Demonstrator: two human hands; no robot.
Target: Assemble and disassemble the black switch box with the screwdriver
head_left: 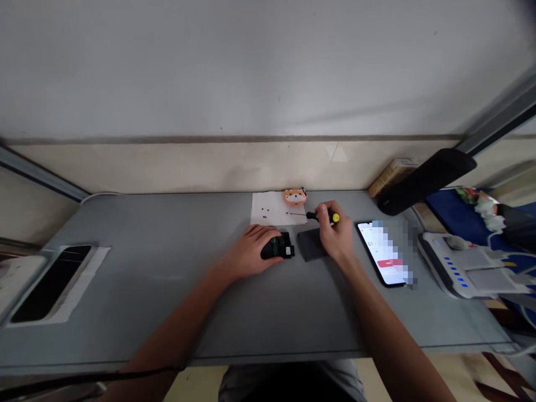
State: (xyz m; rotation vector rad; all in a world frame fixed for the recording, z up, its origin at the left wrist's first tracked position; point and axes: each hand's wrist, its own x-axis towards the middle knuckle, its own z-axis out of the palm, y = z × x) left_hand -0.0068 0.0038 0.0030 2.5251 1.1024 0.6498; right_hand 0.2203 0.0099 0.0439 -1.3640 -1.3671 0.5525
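My left hand rests on the grey table with its fingers closed round a small black device that shows a green circuit board. Held in my right hand is a screwdriver with a black and yellow handle, its thin shaft pointing left over a white paper sheet. A dark grey cover piece lies between my hands. Several tiny dark screws sit on the paper. An orange animal-shaped figure stands at the paper's far edge.
A phone with a lit screen lies right of my right hand. Further right sits a white device with blue lights. A black lamp head hangs over the back right. A rectangular slot opens in the table's left end.
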